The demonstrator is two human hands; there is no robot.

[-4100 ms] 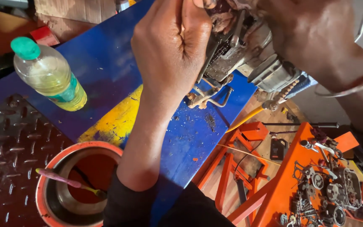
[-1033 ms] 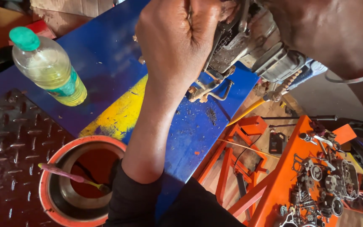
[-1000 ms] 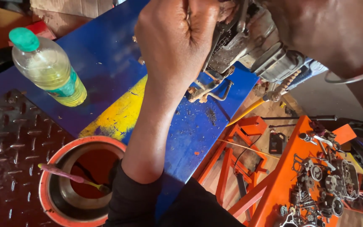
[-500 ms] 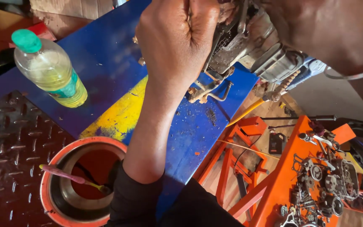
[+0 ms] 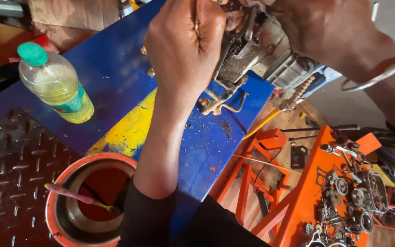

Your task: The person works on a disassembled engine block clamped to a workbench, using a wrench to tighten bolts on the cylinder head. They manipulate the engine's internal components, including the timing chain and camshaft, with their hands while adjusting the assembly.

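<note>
At the far left, a plastic bottle [image 5: 56, 82] with a green cap, part-filled with yellowish liquid, lies on the blue and yellow painted desk [image 5: 115, 77]. Below it, an orange-rimmed metal bowl [image 5: 90, 201] sits on dark tread plate, with a pink-handled brush [image 5: 76, 197] resting inside.

At centre, the left hand [image 5: 184, 50], its forearm rising out of a dark sleeve, is closed in a fist against the near side of a grimy grey engine part [image 5: 257, 50]. The fingers are curled tight together; whether they pinch a small tool or fitting cannot be told, since the hand hides its own grip. The engine part is held up over the far right edge of the desk, with bent brass-coloured fittings [image 5: 220, 103] hanging below it.

The right hand [image 5: 325, 27], a thin metal bangle [image 5: 376, 73] on its wrist, clamps over the top of the part from the right, fingers wrapped on the casing.

Lower right, an orange stand [image 5: 307, 196] carries loose gears and small metal pieces [image 5: 353, 196].

The step in hand looks like close work on the engine part itself, one hand steadying while the other works at it. The next move would likely call for a firm hold from the right hand and small, careful force from the left.
</note>
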